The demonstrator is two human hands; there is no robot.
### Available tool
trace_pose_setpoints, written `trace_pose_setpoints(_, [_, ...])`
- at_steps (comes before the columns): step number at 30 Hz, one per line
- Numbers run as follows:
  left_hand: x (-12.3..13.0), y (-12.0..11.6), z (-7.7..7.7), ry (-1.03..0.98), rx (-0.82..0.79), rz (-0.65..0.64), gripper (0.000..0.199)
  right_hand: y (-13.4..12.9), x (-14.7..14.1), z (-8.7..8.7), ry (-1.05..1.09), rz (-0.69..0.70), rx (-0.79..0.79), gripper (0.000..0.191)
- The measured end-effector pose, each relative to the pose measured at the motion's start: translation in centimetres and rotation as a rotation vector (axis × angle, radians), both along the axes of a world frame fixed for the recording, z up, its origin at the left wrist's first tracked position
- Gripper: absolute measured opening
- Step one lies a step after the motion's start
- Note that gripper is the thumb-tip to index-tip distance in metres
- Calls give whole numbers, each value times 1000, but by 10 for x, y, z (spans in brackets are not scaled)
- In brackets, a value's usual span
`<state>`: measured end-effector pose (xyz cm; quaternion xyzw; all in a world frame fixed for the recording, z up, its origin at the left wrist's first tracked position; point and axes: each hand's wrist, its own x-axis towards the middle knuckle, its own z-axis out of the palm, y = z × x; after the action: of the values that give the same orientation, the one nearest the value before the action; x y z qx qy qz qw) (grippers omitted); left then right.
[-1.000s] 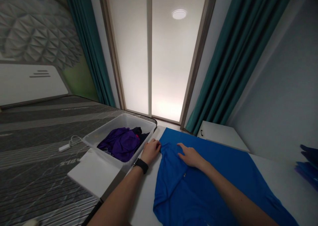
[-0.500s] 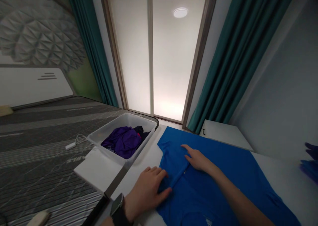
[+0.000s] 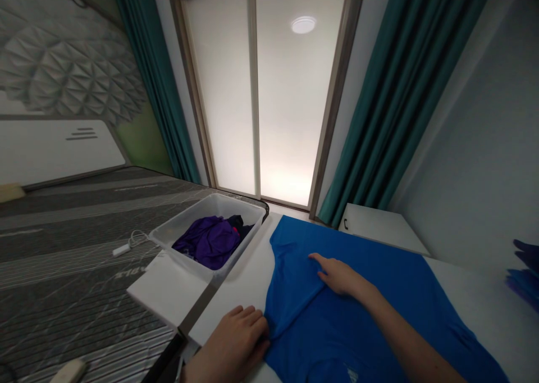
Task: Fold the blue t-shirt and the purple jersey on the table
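Observation:
A blue shirt [image 3: 370,259] lies spread over the white tabletop, with a small light logo near the bottom of the view. My left hand [image 3: 242,335] is at the shirt's left edge, fingers curled and closed on the cloth there. Over the upper left part of the shirt rests my right hand [image 3: 334,272], index finger stretched out and the thumb side touching the fabric. A diagonal fold runs in the cloth between the two hands.
A translucent bin [image 3: 231,203] holding purple and dark clothes stands at the left, partly over a grey patterned bed [image 3: 92,231]. Behind the table is a white cabinet [image 3: 383,226]. Dark blue and purple folded items [image 3: 524,282] are at the far right.
My left hand has turned and moved slightly left and down, closing on the shirt's edge. My right hand has shifted a little right and down. The sleeve-side cloth looks smoother.

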<state>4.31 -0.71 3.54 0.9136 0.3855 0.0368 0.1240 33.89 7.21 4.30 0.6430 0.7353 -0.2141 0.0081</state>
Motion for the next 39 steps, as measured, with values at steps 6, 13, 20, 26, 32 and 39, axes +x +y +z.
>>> trace_pose_setpoints(6, [0, 25, 9, -242, 26, 69, 28, -1, -10, 1, -94, -3, 236, 45])
trace_pose_setpoints(13, [33, 108, -6, -434, 149, 206, 35, -20, -65, -3, 23, 241, 365, 47])
trace_pose_setpoints(20, [59, 165, -16, -366, 110, 331, 27, -29, -97, -19, 82, 310, 305, 61])
trace_pose_setpoints(26, [53, 177, -26, -364, 82, 360, 22, -31, -97, -31, 110, 325, 268, 71])
trace_pose_setpoints(32, [52, 178, -32, -351, 91, 367, 23, -31, -98, -38, 124, 328, 279, 71])
trace_pose_setpoints(39, [52, 178, -33, -342, 110, 347, 20, -14, -83, -26, 119, 248, 354, 53])
